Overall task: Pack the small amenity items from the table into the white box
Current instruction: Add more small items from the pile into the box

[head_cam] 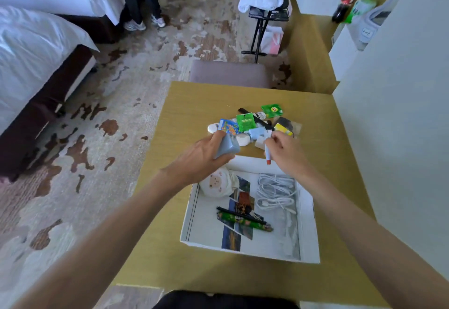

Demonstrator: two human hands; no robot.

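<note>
- Left hand (201,155) grips a grey-blue pouch (226,147) above the box's far edge.
- Right hand (285,153) pinches a small tube (268,155), red cap downward.
- White box (308,211) holds a cable (274,192), photos and a plush.
- More items (252,123) are heaped just beyond on the table (189,104).

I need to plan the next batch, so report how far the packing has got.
Roughly midway. Done: the white box already holds a coiled white cable, a plush toy, photo cards and a green wrapped stick. In hand: the left hand has a grey-blue pouch in its grip; the right hand has a small white tube with a red tip. Left: a pile of sachets on the table.
</note>
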